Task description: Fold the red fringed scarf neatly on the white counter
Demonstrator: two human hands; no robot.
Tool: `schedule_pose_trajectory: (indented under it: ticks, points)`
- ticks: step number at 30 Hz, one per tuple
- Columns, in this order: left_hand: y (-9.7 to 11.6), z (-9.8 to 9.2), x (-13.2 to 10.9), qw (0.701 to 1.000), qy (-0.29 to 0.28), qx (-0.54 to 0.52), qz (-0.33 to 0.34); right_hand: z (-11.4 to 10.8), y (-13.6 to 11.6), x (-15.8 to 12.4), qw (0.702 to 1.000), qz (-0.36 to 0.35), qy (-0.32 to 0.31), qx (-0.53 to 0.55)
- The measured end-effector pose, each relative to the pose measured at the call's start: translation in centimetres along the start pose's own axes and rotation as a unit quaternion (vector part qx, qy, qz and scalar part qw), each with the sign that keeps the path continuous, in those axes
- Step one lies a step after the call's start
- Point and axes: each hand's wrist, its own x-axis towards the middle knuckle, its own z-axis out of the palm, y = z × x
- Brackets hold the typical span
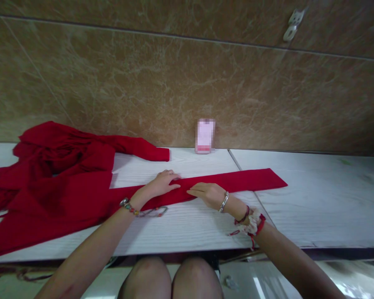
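A red garment (62,195) lies bunched on the left part of the white wood-grain surface, one sleeve (143,148) stretched out by the wall. From it a long, flat red cloth strip (237,181) runs to the right and ends in a slanted point. My left hand (163,183) rests on the middle of this strip, fingers extended and thumb apart. Just to its right, my right hand (208,194) lies on the strip too, its fingers straight and together. Neither hand is visibly gripping the cloth.
Against the brown marbled wall (127,83) leans a phone-like object (205,136), blurred out. A small white fixture (293,25) is on the wall at the upper right. The white surface (324,199) has a seam right of the hands. My knees (174,278) are below its front edge.
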Motion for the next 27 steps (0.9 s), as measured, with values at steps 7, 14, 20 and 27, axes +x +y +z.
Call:
schedule_pose_trajectory:
  ticks: [7,14,20,27]
  points:
    - [-0.8,-0.4,1.9,0.987,-0.093,-0.126,-0.015,0.5,-0.3,0.7,0.987,-0.023,0.088,-0.133]
    - [-0.8,-2.4,5.5,0.936,-0.209,-0.284,-0.024,-0.9,-1.2,0.5,0.955,-0.033,0.2,-0.217]
    - [-0.7,-2.5,6.0,0.843,-0.196,-0.494,-0.082,-2.3,-1.1,0.2,0.951,-0.02,0.189,-0.244]
    - [1.9,-5.1,7.2,0.802,-0.148,-0.577,-0.045,-5.2,-1.1,0.0,0.959,0.082,0.117,-0.243]
